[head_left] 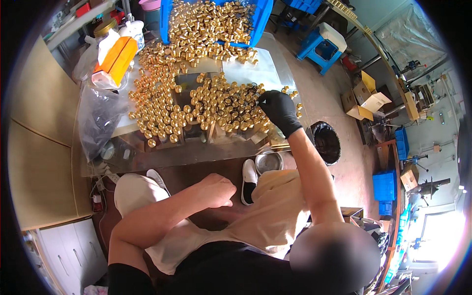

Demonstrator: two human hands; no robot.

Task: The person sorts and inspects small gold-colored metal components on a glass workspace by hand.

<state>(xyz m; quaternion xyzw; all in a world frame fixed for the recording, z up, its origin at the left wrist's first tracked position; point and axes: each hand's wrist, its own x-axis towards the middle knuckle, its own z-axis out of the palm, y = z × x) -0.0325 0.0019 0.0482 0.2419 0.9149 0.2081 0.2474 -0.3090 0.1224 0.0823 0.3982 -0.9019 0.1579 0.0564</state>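
Observation:
My right hand (279, 110), in a black glove, reaches over the right part of a spread of small round brass caps (216, 105) on the table. Its fingers are drawn together at the tips; what they pinch, if anything, is too small to tell. Thin black rings (250, 93) lie among the caps just left of these fingertips. My left hand (216, 191) is bare and curled into a fist above my lap, apart from the table; the inside of the fist is hidden.
A blue bin (265, 22) spills more brass caps onto the table's far side. An orange tissue pack (115, 61) and a clear plastic bag (98, 118) are on the left. A black-lined waste bin (326, 142), metal bowl (269, 161) and blue stool (319, 49) stand on the floor.

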